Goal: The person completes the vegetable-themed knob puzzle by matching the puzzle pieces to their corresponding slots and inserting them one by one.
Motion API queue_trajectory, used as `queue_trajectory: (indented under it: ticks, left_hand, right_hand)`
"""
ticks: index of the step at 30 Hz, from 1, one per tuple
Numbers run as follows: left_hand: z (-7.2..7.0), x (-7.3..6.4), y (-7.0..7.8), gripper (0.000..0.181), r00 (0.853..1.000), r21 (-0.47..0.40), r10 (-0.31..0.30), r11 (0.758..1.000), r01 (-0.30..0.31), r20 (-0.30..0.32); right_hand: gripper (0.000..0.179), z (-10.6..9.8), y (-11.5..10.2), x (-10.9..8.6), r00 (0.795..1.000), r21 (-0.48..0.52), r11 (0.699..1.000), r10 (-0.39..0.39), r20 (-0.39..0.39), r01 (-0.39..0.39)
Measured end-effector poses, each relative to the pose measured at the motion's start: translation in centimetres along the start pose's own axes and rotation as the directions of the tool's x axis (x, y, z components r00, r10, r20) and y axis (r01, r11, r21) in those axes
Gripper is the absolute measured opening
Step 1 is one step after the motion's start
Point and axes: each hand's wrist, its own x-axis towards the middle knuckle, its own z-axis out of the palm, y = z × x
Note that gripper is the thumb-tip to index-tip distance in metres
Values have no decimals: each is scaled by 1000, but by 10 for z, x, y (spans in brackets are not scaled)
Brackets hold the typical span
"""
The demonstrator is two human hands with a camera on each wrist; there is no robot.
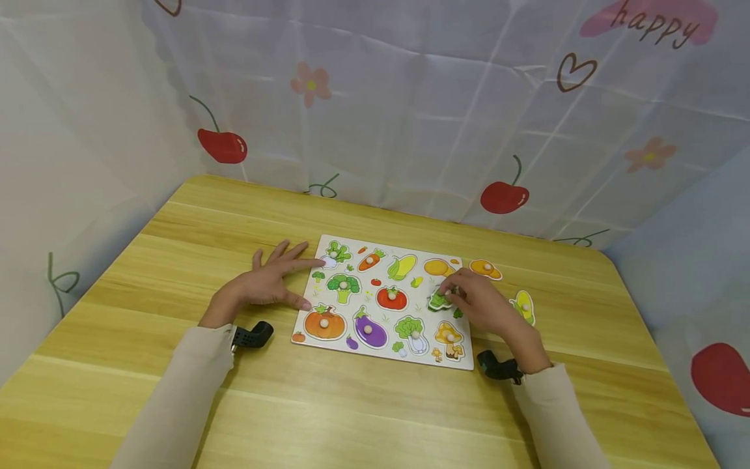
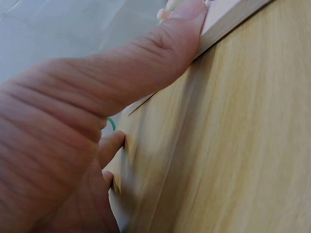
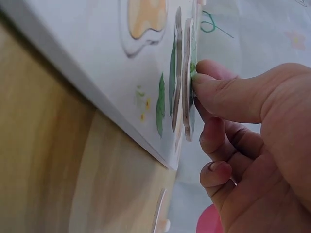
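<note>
A white wooden knob puzzle board (image 1: pixel 363 304) with vegetable pictures lies on the table. My left hand (image 1: pixel 269 280) is spread at its left side, thumb and index finger resting on the board's edge; in the left wrist view the thumb (image 2: pixel 160 48) presses on the rim. At the board's right side, my right hand (image 1: pixel 483 303) pinches a green vegetable puzzle piece (image 1: pixel 438 300) between thumb and fingertips. The right wrist view shows this piece (image 3: pixel 187 82) raised slightly off the board, roughly parallel to it. Its exact vegetable is partly hidden by the fingers.
Beside the board's right edge lie a loose orange-yellow piece (image 1: pixel 485 269) and a loose corn piece (image 1: pixel 524 306). The corn recess (image 1: pixel 402 266) and the orange-yellow recess (image 1: pixel 437 267) show no knobs. Behind the wooden table (image 1: pixel 351 410) hangs a printed curtain (image 1: pixel 398 117).
</note>
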Motion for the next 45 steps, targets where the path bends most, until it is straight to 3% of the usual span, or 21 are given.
queue_trajectory:
  ticks: [9, 34, 40, 45]
  left_hand:
    - [0, -1, 1, 89, 1000, -14, 0, 1000, 0, -1]
    - [0, 0, -1, 89, 1000, -17, 1, 1000, -1, -2]
    - [0, 0, -1, 89, 1000, -13, -4, 1000, 4, 0]
    - [0, 0, 0, 89, 1000, -6, 0, 1000, 0, -1]
  right_hand:
    - [11, 3, -2, 2, 999, -4, 999, -40, 24, 40]
    - [11, 7, -1, 2, 999, -8, 1000, -28, 38, 28]
    - [16, -1, -2, 0, 999, 6, 1000, 15, 50, -15]
    - [19, -13, 6, -6, 1000, 0, 1000, 27, 10, -27]
